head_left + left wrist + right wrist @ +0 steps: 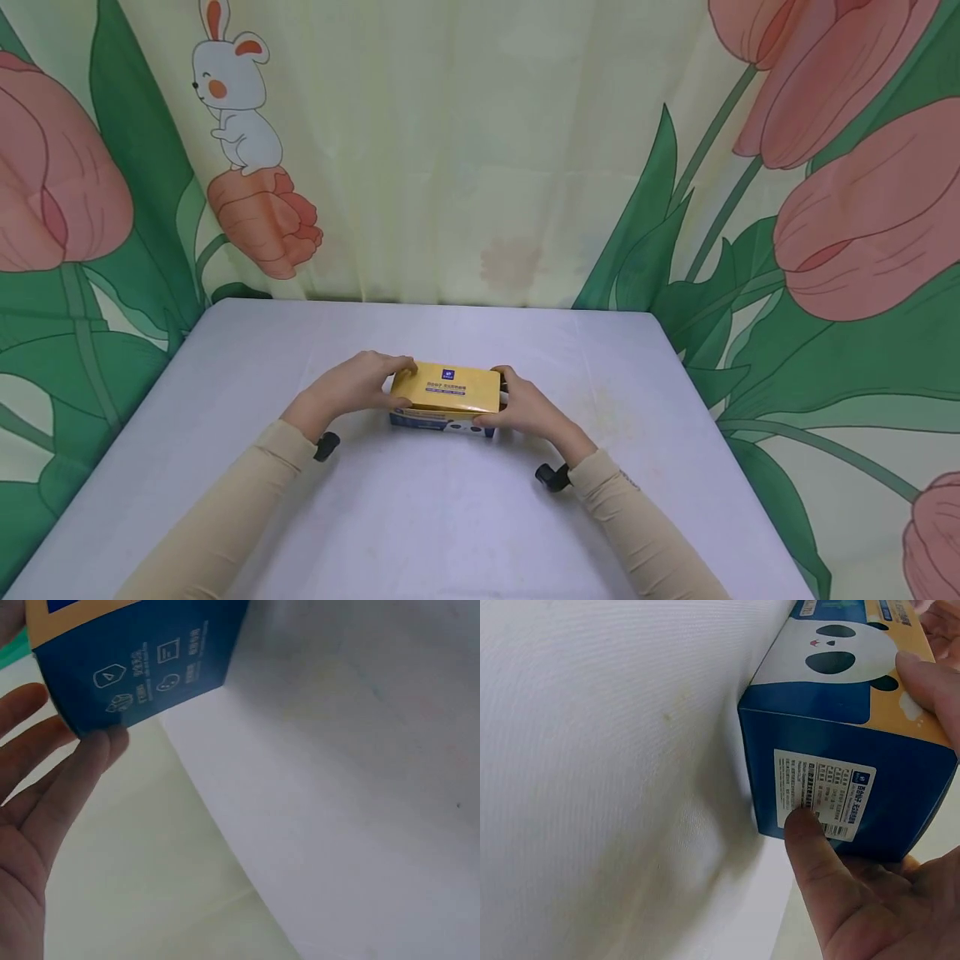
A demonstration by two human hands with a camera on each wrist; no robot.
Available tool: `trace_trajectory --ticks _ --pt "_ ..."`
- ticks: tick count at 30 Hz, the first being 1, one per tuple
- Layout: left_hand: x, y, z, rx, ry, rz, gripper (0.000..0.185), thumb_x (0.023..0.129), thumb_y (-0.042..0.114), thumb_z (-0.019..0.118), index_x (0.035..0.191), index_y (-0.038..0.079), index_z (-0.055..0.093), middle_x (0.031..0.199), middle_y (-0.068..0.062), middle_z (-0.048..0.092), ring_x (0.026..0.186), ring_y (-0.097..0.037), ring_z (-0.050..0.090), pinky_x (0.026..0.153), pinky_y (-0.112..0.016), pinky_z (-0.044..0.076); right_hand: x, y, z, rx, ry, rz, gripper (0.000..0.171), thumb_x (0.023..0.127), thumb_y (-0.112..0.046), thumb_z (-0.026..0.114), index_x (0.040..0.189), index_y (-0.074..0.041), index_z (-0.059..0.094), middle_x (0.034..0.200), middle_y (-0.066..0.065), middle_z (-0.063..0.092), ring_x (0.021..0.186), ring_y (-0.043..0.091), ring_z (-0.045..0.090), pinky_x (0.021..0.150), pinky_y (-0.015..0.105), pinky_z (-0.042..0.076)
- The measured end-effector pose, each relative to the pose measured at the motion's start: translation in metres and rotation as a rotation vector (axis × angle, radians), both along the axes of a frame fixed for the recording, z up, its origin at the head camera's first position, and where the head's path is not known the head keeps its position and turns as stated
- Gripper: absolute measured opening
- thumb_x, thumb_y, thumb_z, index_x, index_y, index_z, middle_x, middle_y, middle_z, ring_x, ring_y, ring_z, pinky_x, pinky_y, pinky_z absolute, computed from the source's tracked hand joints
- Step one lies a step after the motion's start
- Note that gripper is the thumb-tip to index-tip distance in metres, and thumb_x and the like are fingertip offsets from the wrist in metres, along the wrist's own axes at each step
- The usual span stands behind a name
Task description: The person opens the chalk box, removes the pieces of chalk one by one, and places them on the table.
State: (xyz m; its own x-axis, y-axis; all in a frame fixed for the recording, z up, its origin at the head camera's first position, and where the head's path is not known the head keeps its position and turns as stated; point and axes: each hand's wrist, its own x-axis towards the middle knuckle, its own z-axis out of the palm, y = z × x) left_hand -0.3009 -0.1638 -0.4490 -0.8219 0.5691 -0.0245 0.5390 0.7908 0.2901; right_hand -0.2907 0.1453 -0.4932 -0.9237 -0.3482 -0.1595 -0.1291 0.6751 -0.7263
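Tabletop: a pale, whitish surface (420, 525) is stretching wide, its far edge running along the curtain.
Curtain: pale yellow-green cloth (450, 150) is hanging behind, showing pink tulips, green leaves and one printed rabbit (243, 108) at the upper left.
Box: one yellow-and-blue box (448, 387) is sitting between the hands, midway across the tabletop; whether its base is fully touching is hard to tell.
Box faces: one panda face (840, 652) is showing on the front, one white label (823, 793) on the right end.
Hands: two; the left hand (360, 385) is clamping the left end, the right hand (528, 408) is gripping the right end, one finger pressing the label.
Sleeves: two beige ones (225, 508) are covering the forearms.
Wrist devices: two small black ones (327, 446) are sitting near the cuffs.
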Motion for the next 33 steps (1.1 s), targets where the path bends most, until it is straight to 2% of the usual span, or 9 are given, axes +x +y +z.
trace_trajectory --ticks 3,8,11,15,20,22,27,33 --pt "-0.001 0.002 0.000 -0.012 0.019 0.002 0.058 0.084 0.039 0.086 0.132 0.013 0.067 0.114 -0.001 0.073 0.098 -0.017 0.066 0.091 -0.038 0.057 -0.001 0.002 0.000 -0.007 -0.013 -0.013 0.105 0.075 -0.041 0.092 0.155 -0.006 0.035 0.150 0.013 0.055 0.144 0.032 0.049 0.115 0.050 0.041" --pt "-0.005 0.001 -0.002 0.029 0.130 -0.044 0.063 0.079 0.042 0.089 0.129 0.009 0.069 0.115 -0.006 0.066 0.097 -0.017 0.061 0.086 -0.035 0.056 -0.004 0.004 -0.001 -0.016 -0.022 -0.023 0.103 0.074 -0.038 0.094 0.154 -0.008 0.036 0.150 0.014 0.055 0.144 0.034 0.049 0.115 0.050 0.041" --pt "-0.008 0.000 -0.002 0.060 0.171 -0.067 0.062 0.076 0.040 0.089 0.125 0.007 0.071 0.122 -0.009 0.065 0.107 -0.021 0.063 0.092 -0.038 0.057 -0.005 0.004 -0.001 -0.025 -0.026 -0.020 0.104 0.073 -0.038 0.095 0.153 -0.009 0.036 0.151 0.014 0.054 0.144 0.035 0.049 0.115 0.051 0.041" --pt "-0.010 0.002 -0.002 0.067 0.144 -0.064 0.060 0.078 0.041 0.088 0.125 0.008 0.069 0.123 -0.007 0.070 0.113 -0.024 0.066 0.098 -0.042 0.055 -0.005 0.005 -0.001 -0.038 -0.021 -0.031 0.101 0.071 -0.034 0.097 0.151 -0.011 0.038 0.149 0.014 0.055 0.143 0.038 0.049 0.114 0.053 0.041" --pt "-0.007 0.001 -0.004 0.088 0.074 -0.042 0.059 0.079 0.040 0.087 0.127 0.011 0.068 0.118 -0.003 0.073 0.101 -0.016 0.066 0.094 -0.041 0.057 -0.004 0.003 -0.007 -0.043 -0.025 -0.040 0.102 0.069 -0.032 0.098 0.149 -0.012 0.039 0.147 0.013 0.057 0.144 0.039 0.049 0.114 0.056 0.040" --pt "-0.007 -0.002 -0.007 0.097 0.082 -0.045 0.058 0.078 0.038 0.087 0.126 0.012 0.069 0.117 -0.002 0.074 0.098 -0.014 0.066 0.092 -0.040 0.058 -0.003 0.001 -0.009 -0.049 -0.030 -0.033 0.103 0.069 -0.033 0.098 0.150 -0.012 0.038 0.148 0.012 0.057 0.144 0.038 0.048 0.115 0.056 0.039" --pt "-0.011 -0.008 -0.013 0.132 0.165 -0.082 0.054 0.078 0.035 0.087 0.124 0.011 0.071 0.115 -0.002 0.075 0.098 -0.014 0.068 0.090 -0.038 0.058 -0.003 -0.002 -0.008 -0.073 -0.012 -0.031 0.101 0.070 -0.029 0.098 0.150 -0.012 0.038 0.149 0.013 0.055 0.145 0.040 0.046 0.116 0.057 0.037" --pt "-0.011 -0.009 -0.016 0.180 0.171 -0.063 0.049 0.079 0.035 0.085 0.119 0.009 0.075 0.116 -0.003 0.075 0.108 -0.023 0.070 0.094 -0.044 0.057 -0.004 -0.001 -0.008 -0.051 0.015 -0.012 0.101 0.071 -0.028 0.097 0.150 -0.009 0.037 0.150 0.014 0.054 0.145 0.040 0.046 0.116 0.057 0.038"
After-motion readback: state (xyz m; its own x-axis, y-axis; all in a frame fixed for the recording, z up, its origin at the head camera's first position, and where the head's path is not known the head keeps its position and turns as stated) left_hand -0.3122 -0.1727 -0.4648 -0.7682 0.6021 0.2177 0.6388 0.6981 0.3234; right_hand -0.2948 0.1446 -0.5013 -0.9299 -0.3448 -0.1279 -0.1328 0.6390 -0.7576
